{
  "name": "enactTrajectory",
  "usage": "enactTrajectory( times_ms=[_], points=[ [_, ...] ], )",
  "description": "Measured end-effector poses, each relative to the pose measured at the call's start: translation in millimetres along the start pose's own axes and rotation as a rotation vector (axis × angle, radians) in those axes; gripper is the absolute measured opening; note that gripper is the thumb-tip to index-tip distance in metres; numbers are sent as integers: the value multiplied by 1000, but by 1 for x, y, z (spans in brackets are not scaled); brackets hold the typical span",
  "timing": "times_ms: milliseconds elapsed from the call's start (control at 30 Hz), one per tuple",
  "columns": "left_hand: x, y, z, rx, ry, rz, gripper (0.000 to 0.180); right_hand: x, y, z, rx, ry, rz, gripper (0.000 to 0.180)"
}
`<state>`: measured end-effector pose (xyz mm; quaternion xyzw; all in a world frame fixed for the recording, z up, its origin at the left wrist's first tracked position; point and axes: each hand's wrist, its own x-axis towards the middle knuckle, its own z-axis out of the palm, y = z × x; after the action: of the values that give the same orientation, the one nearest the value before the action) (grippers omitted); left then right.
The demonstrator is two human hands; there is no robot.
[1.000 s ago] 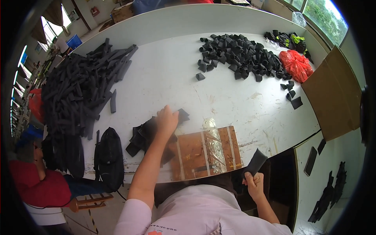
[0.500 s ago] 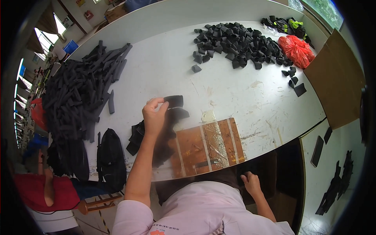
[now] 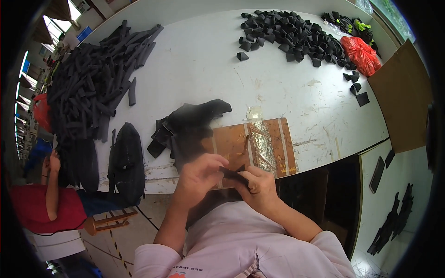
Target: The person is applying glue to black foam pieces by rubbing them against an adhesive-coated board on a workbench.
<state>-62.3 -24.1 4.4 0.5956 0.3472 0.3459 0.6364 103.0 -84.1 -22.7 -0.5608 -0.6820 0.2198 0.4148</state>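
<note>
My left hand (image 3: 200, 180) and my right hand (image 3: 260, 189) are close together over the near edge of a brown wooden board (image 3: 228, 138). Between them a small black flat piece (image 3: 233, 175), fabric-like, is pinched by the fingers of both hands. Part of it is hidden behind the fingers. The board carries pale strips and shiny clear tape (image 3: 262, 143), and a thin brown stick-like thing (image 3: 246, 144) lies on it. Left of the board, a heap of flat black pieces (image 3: 192, 119) is partly blurred.
Long dark strips (image 3: 92, 83) are heaped at the left of the white table (image 3: 199, 60). Small black rolled pieces (image 3: 287, 37) lie at the back right by a red bag (image 3: 361, 54). A cardboard sheet (image 3: 401, 99) stands at right. A person in red (image 3: 51, 204) sits at left.
My left hand has come down and back from the black heap with a black piece. My right hand has risen from below the table edge to meet it. The view has shifted.
</note>
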Motion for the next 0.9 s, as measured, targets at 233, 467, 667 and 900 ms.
enactTrajectory(
  times_ms=[233,467,667,900],
  points=[
    [-22,-20,34,-425,310,-206,17,-11,11,-3,-473,160,-177,17],
    [-22,-23,36,-567,233,-387,13,-24,16,-2,-594,196,-247,26],
    [-26,-30,37,-560,205,-398,15,-30,20,-2,-671,184,-298,24],
    [-27,-35,43,-497,342,-353,13,-31,6,1,-463,166,-100,31]
  ],
)
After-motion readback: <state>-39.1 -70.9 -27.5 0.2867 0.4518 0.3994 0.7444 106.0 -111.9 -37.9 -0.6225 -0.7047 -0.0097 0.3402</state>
